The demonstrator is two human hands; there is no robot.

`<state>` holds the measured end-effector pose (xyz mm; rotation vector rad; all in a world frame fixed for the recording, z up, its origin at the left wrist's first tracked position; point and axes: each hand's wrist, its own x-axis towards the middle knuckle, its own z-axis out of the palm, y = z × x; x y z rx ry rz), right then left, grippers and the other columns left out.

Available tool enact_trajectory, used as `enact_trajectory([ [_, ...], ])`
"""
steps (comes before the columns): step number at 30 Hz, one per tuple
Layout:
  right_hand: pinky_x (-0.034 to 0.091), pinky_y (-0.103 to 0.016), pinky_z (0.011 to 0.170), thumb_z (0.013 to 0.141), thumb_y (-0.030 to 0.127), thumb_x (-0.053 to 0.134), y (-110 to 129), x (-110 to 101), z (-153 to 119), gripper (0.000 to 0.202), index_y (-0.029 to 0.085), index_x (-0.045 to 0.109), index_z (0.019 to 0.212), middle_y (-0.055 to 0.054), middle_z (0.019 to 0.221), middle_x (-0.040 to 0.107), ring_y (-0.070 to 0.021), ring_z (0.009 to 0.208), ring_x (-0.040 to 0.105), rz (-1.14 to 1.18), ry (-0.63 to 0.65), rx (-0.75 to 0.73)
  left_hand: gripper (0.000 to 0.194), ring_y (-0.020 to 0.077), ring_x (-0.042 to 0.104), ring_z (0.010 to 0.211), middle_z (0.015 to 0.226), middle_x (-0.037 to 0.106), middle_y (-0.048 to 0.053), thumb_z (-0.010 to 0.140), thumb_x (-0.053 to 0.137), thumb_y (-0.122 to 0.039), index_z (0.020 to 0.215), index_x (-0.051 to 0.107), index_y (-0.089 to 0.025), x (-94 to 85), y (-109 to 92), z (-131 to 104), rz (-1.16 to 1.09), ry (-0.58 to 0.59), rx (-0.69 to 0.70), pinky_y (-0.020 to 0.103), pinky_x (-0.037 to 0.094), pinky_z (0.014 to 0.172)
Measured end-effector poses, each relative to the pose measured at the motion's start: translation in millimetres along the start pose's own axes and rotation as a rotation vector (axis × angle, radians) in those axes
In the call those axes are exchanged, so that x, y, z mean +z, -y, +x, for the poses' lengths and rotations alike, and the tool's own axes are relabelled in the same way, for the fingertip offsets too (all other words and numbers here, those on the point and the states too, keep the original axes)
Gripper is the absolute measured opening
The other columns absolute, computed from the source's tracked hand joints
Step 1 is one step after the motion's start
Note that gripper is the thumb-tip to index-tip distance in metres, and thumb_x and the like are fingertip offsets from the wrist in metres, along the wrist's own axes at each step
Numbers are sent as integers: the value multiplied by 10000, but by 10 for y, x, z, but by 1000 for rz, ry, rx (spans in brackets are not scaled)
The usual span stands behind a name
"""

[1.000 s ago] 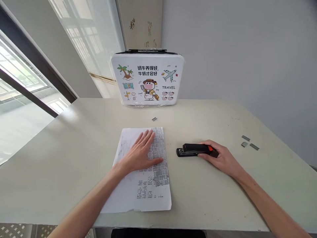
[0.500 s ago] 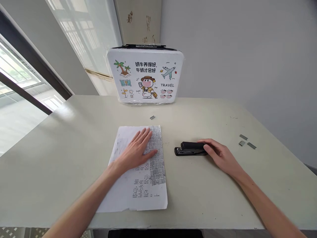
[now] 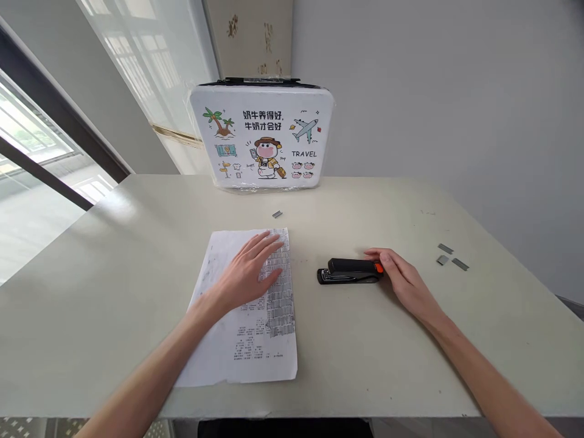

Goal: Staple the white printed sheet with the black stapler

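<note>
My left hand (image 3: pixel 247 268) is over the printed paper sheets (image 3: pixel 269 367), its fingers spread and slightly arched. Rows of metal staples (image 3: pixel 280 304) cover the right-hand strip of the paper, partly hidden by my fingers. To the right, a black stapler (image 3: pixel 350 271) lies flat on the table, its front end toward the paper. An orange-red patch shows at its rear end. My right hand (image 3: pixel 404 281) is at that rear end, loosely open, with the thumb beside the orange part and a finger reaching behind the stapler.
Strips of staples (image 3: pixel 460 264) lie on the table (image 3: pixel 365 359) at the right, and a small piece (image 3: pixel 277 214) lies beyond the paper. A white case with cartoon prints (image 3: pixel 264 137) stands at the back by the wall. The table's front edge is near me.
My right hand has loosened and drawn back a little from the stapler, uncovering its orange rear part. My left hand has arched slightly and the paper sits slightly further left. The view has shifted a little.
</note>
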<state>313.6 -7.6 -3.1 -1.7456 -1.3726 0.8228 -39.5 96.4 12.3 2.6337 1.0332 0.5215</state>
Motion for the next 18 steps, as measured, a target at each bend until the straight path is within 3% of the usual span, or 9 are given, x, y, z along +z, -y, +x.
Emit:
enact_trajectory([
  [5,533,-425,1009,1034,647,389,42,21,8,495,295,710,1168,-64,1211,760,-285,1118,688,-41,13,-41,254,283,531,1394,1367,683,53,1047,549,-320,1266,665,-264,62,-306,210,-110,-19,136,511,482,1144],
  [12,502,-418,995,1055,621,327,81,36,4,508,298,710,1139,-43,1195,746,-273,1110,658,-80,20,-29,174,302,651,1198,1195,749,58,945,730,-352,1074,723,-235,345,-596,520,-149,25,122,497,531,1035],
  [15,507,-416,964,1005,627,467,116,26,-12,430,302,699,1165,-39,1186,738,-275,1071,652,-82,70,-45,131,301,679,1122,1117,770,53,942,752,-348,982,724,-226,392,-629,566,-147,12,128,481,546,964],
  [18,517,-396,937,873,581,705,159,13,-37,412,318,679,1188,-23,1228,726,-274,1078,650,-63,124,-63,125,294,687,1085,1067,778,40,924,787,-306,953,709,-213,379,-619,541,-137,-8,139,467,550,920],
])
